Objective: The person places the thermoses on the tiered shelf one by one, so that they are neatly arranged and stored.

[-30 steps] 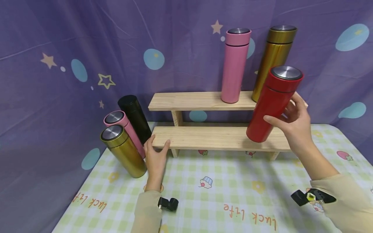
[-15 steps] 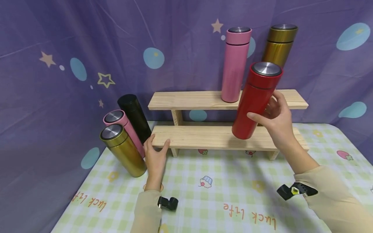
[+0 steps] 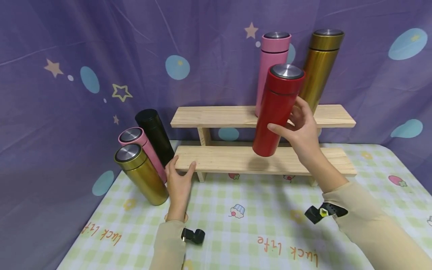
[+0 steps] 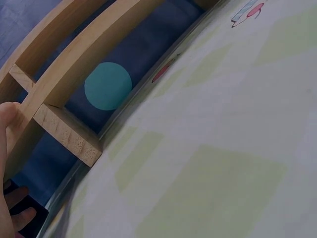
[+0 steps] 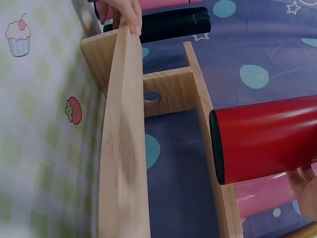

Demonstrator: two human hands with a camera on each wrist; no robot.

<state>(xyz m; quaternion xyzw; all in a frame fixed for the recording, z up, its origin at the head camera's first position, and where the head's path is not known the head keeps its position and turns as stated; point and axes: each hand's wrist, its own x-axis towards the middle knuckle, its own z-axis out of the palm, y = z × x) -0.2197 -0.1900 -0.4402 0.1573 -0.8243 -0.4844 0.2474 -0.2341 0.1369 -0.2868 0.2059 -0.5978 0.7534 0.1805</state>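
In the head view my right hand (image 3: 301, 131) grips a red thermos bottle (image 3: 277, 112) with a steel-topped lid. The bottle hangs tilted above the two-tier wooden shelf (image 3: 219, 159), its base apart from the boards in the right wrist view. My left hand (image 3: 179, 185) holds the left end of the lower board, thumb at the front edge and fingers round the end. On the upper board stand a pink thermos bottle (image 3: 273, 50), partly hidden behind the red one, and a gold thermos bottle (image 3: 320, 67).
Left of the shelf a black bottle (image 3: 155, 135), a second pink bottle (image 3: 145, 144) and a second gold bottle (image 3: 143, 174) stand close together on the table, beside my left hand. A checked cloth (image 3: 216, 225) covers the table. A purple curtain (image 3: 216, 30) hangs behind.
My right hand has carried the red bottle leftward and slightly up, from in front of the gold bottle to in front of the pink one. My left hand stays on the shelf end.
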